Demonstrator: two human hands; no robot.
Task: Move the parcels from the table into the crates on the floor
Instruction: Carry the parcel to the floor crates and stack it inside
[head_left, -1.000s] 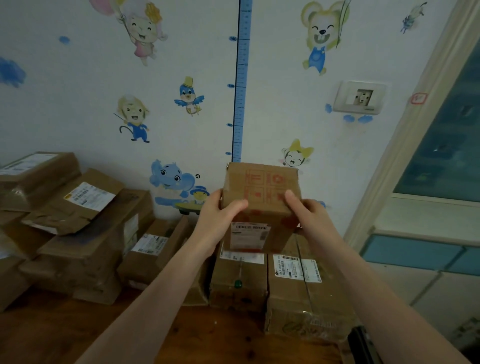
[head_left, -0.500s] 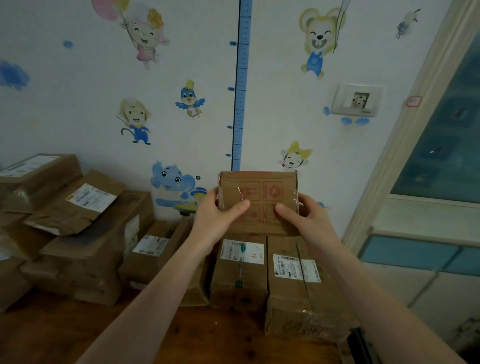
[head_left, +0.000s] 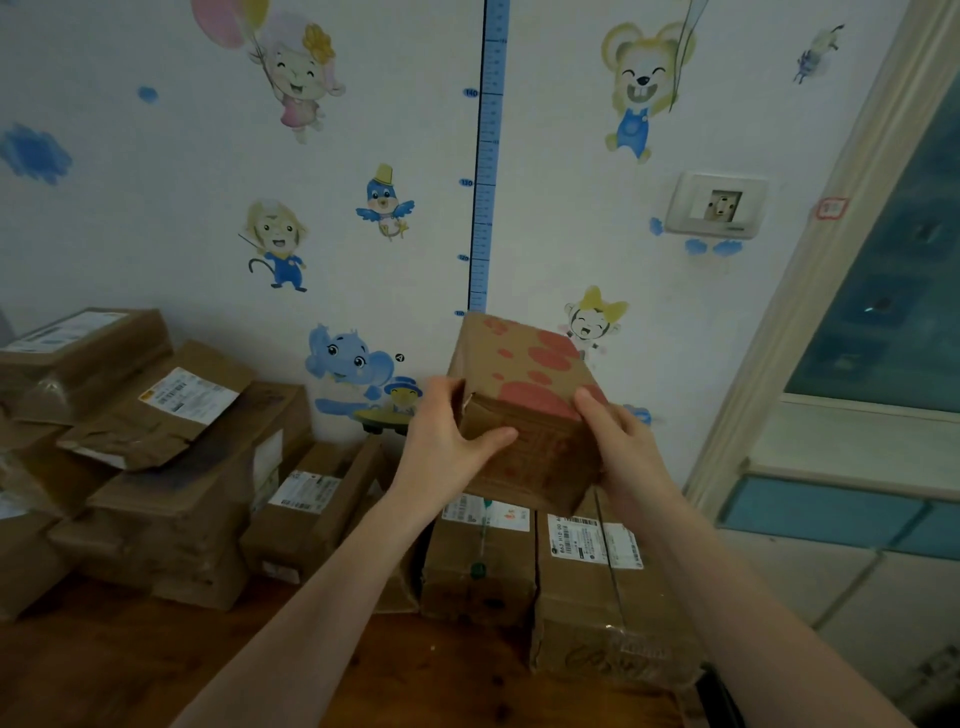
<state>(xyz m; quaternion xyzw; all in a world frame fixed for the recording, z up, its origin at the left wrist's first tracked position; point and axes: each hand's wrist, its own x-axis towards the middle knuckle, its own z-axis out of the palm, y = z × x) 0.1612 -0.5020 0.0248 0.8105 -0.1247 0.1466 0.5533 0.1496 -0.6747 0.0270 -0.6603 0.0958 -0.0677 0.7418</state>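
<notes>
A small brown cardboard parcel with red print (head_left: 524, 384) is held in the air above the table, tilted with its top face leaning toward the wall. My left hand (head_left: 447, 441) grips its left side, thumb across the near face. My right hand (head_left: 618, 441) grips its right side. Right below it two upright boxes with white labels (head_left: 480, 561) (head_left: 592, 587) stand on the wooden table (head_left: 156, 670). No crate is in view.
A heap of brown parcels (head_left: 171, 467) fills the table's left and back, against a wall with cartoon stickers. A door frame (head_left: 810, 260) and blue glass panels stand at the right. A wall socket (head_left: 717, 205) sits above the parcels.
Both hands have turned the parcel: its label side and then its red-stamped front faced me, now the top face with red spots shows and the box tilts back.
</notes>
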